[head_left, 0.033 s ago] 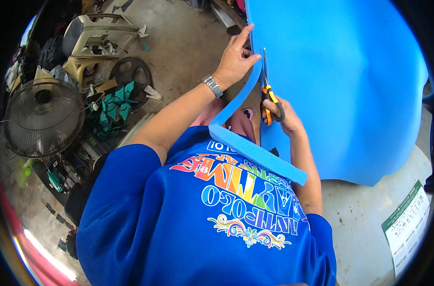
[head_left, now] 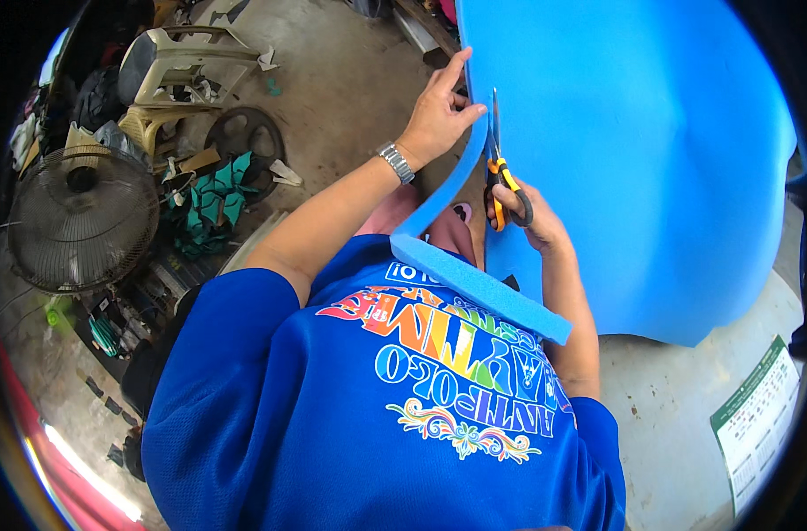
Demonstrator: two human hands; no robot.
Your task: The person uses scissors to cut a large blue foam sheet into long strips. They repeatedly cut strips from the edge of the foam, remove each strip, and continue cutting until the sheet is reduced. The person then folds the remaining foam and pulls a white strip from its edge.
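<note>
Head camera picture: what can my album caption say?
Right hand holds scissors at a blue foam sheet; left hand touches the narrow strip.

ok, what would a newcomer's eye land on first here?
The big bright blue foam sheet filling the upper right. Then the scissors in the right hand by its left edge, and the blue strip bending from near the left hand down across the shirt.
</note>
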